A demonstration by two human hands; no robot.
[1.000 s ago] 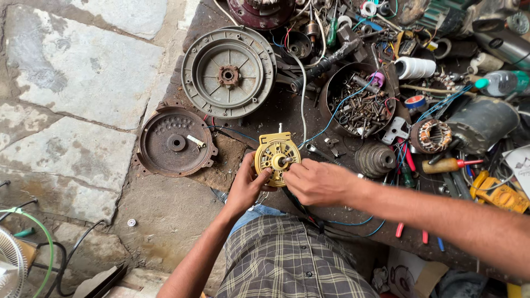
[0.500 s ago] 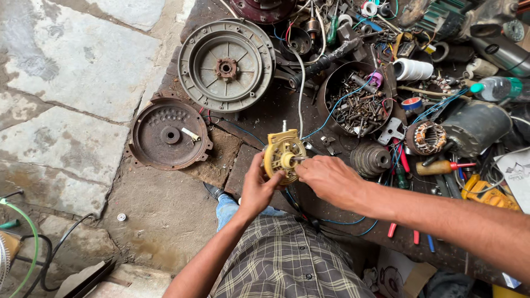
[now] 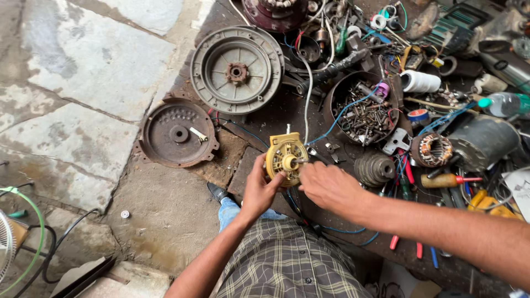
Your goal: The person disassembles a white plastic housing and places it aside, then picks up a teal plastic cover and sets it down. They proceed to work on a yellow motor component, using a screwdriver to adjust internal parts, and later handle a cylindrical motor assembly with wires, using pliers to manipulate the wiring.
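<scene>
**Both hands on the yellow part, above the near-left edge of the work surface**

I see the dark, oily worktop [image 3: 265,118] filling the right half, w/ stone floor [image 3: 83,60] to the left. Largest items: a grey ribbed motor cover [image 3: 237,69] at the worktop's far-left corner, and a rusty brown end plate [image 3: 176,135] just beside it, nearer me, hanging over the left edge.

The yellow round motor part [image 3: 286,159] is held up above the worktop's near-left edge, flat face toward the camera, centre hub pointing up at me. My left hand [image 3: 258,190] comes from below-left; fingers wrapped on the part's lower-left rim, thumb on its face. My right hand [image 3: 331,187] comes from the right; fingers [image 3: 307,167] bunched at the hub, prob. pinching a small shaft or tool there, tho I can't tell exactly what. So the part lies up-left of the right hand and up-right of the left; both touch it, left carries it.

Smaller stuff, right of the part: dark bowl of screws [image 3: 361,107], copper-wound stator [image 3: 434,149], white tape roll [image 3: 419,81], clear bottle w/ green cap [image 3: 505,103] at the right edge, orange-handled screwdriver [image 3: 444,180]. No readable labels I'd vouch for.
</scene>
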